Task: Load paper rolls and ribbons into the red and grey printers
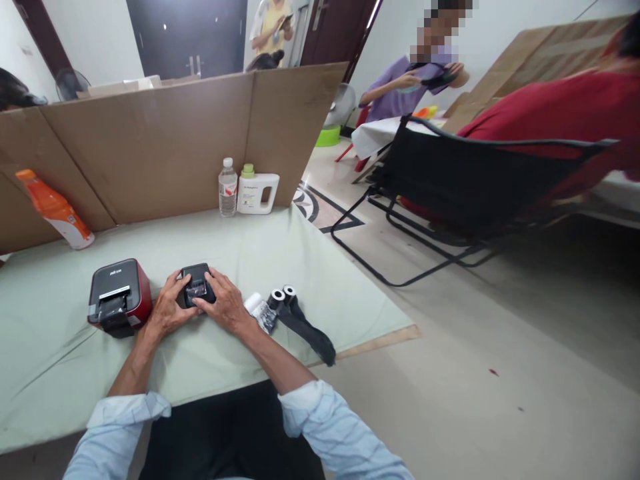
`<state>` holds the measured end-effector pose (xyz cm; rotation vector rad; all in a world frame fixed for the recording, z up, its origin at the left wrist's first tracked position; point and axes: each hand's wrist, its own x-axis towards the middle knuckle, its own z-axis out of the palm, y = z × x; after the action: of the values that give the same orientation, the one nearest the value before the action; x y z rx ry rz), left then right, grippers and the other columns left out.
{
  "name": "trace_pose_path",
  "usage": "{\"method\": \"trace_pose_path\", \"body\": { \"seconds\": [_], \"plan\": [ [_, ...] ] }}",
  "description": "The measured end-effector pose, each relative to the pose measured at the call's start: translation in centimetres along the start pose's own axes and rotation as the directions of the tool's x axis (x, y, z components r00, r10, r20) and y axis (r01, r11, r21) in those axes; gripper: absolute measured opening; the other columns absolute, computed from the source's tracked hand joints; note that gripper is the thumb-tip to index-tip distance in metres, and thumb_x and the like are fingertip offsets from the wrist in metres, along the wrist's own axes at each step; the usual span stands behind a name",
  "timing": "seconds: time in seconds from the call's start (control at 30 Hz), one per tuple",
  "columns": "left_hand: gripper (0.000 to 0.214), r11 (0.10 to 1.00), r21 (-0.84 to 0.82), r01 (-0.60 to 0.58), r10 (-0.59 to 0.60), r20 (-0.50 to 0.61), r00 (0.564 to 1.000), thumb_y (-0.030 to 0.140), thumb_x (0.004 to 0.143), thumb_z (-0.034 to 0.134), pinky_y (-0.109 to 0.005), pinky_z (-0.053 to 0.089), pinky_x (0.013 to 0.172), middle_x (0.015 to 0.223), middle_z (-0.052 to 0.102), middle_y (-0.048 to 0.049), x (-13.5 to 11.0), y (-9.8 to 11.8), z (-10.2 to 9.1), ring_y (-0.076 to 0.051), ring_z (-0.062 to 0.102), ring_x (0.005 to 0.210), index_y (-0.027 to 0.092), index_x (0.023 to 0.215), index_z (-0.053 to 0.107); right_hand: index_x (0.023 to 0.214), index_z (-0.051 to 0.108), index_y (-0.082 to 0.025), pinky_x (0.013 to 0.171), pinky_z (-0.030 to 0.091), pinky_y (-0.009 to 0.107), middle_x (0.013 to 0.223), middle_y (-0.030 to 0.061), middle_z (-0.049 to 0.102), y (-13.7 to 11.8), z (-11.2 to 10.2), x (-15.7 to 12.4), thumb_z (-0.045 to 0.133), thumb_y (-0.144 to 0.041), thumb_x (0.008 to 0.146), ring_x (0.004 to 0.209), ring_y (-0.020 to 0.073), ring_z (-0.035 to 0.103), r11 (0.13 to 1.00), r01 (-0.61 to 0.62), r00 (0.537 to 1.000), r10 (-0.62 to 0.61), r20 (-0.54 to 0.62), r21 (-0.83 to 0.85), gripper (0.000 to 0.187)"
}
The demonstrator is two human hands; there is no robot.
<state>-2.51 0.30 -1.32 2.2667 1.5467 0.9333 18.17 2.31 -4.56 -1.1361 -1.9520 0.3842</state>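
Both my hands hold a small black box-shaped device (197,283) on the table; its exact kind cannot be made out. My left hand (170,303) grips its left side, thumb on top. On its right side, my right hand (223,300) closes with the thumb near the front edge. A red and black printer (120,293), with black film at its front slot, stands just left of my left hand. Right of my right hand lie two black ribbon rolls (283,297) with white cores, a loose black strip (311,333) and a white roll (255,303) with crumpled film.
The table (200,237) has a pale green cloth. A cardboard screen (170,147) stands behind an orange bottle (55,210), a clear water bottle (228,190) and a white jug (257,193). A black folding chair (465,180) and several people are beyond.
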Motion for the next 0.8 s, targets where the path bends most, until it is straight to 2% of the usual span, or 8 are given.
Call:
{"method": "trace_pose_path", "body": {
  "seconds": [0.13, 0.27, 0.37, 0.47, 0.63, 0.8],
  "plan": [
    [0.079, 1.000, 0.009, 0.021, -0.022, 0.005, 1.000, 0.038, 0.079, 0.083, -0.056, 0.044, 0.125, 0.165, 0.046, -0.0189, -0.1, 0.5, 0.0, -0.038, 0.049, 0.152, 0.021, 0.151, 0.058, 0.154, 0.055, -0.013, 0.122, 0.048, 0.054, 0.161, 0.0230, 0.052, -0.3, 0.0, 0.0, 0.079, -0.045, 0.090, 0.145, 0.0360, 0.055, 1.000, -0.013, 1.000, 0.013, 0.001, 0.007, 0.075],
    [0.091, 0.998, 0.018, 0.065, -0.065, 0.030, 0.997, 0.041, 0.075, 0.085, -0.058, 0.041, 0.126, 0.169, 0.042, -0.0205, -0.3, 0.8, 0.4, -0.040, 0.045, 0.155, 0.022, 0.157, 0.050, 0.160, 0.044, -0.009, 0.123, 0.047, 0.054, 0.160, 0.0258, 0.053, -0.5, -0.1, 0.0, 0.079, -0.044, 0.090, 0.145, 0.0365, 0.055, 0.999, -0.026, 1.000, 0.026, 0.004, 0.021, 0.086],
    [0.098, 0.997, 0.025, 0.079, -0.080, 0.046, 0.996, 0.042, 0.075, 0.085, -0.059, 0.039, 0.126, 0.171, 0.039, -0.0209, -0.3, 0.9, 0.6, -0.040, 0.041, 0.157, 0.022, 0.162, 0.042, 0.165, 0.037, -0.011, 0.122, 0.047, 0.055, 0.157, 0.0242, 0.055, -0.4, 0.0, 0.0, 0.079, -0.043, 0.090, 0.144, 0.0355, 0.056, 0.999, -0.027, 1.000, 0.027, 0.004, 0.034, 0.092],
    [0.102, 0.997, 0.028, 0.070, -0.071, 0.038, 0.997, 0.039, 0.077, 0.082, -0.058, 0.038, 0.127, 0.170, 0.039, -0.0220, -0.4, 0.8, 0.8, -0.040, 0.041, 0.158, 0.020, 0.165, 0.036, 0.165, 0.036, -0.013, 0.123, 0.047, 0.055, 0.158, 0.0232, 0.055, -0.2, 0.2, -0.1, 0.079, -0.044, 0.090, 0.145, 0.0354, 0.056, 0.998, -0.020, 1.000, 0.020, -0.002, 0.055, 0.091],
    [0.098, 0.999, 0.014, 0.035, -0.035, 0.000, 0.999, 0.040, 0.078, 0.079, -0.056, 0.039, 0.128, 0.169, 0.040, -0.0229, -0.7, 0.3, 0.7, -0.040, 0.042, 0.157, 0.017, 0.164, 0.038, 0.165, 0.036, -0.011, 0.125, 0.044, 0.054, 0.161, 0.0248, 0.051, -0.1, 0.4, -0.1, 0.081, -0.044, 0.089, 0.149, 0.0354, 0.052, 0.996, 0.028, 0.999, -0.030, 0.014, 0.084, 0.095],
    [0.097, 0.998, 0.020, 0.064, -0.064, 0.001, 0.998, 0.040, 0.078, 0.078, -0.057, 0.038, 0.128, 0.168, 0.041, -0.0238, -0.5, -0.1, 0.6, -0.039, 0.042, 0.156, 0.016, 0.164, 0.038, 0.167, 0.033, -0.013, 0.125, 0.044, 0.055, 0.163, 0.0242, 0.050, 0.0, 0.7, 0.0, 0.081, -0.047, 0.089, 0.151, 0.0354, 0.050, 0.993, 0.023, 0.999, -0.029, 0.046, 0.113, 0.098]
  ]
}}
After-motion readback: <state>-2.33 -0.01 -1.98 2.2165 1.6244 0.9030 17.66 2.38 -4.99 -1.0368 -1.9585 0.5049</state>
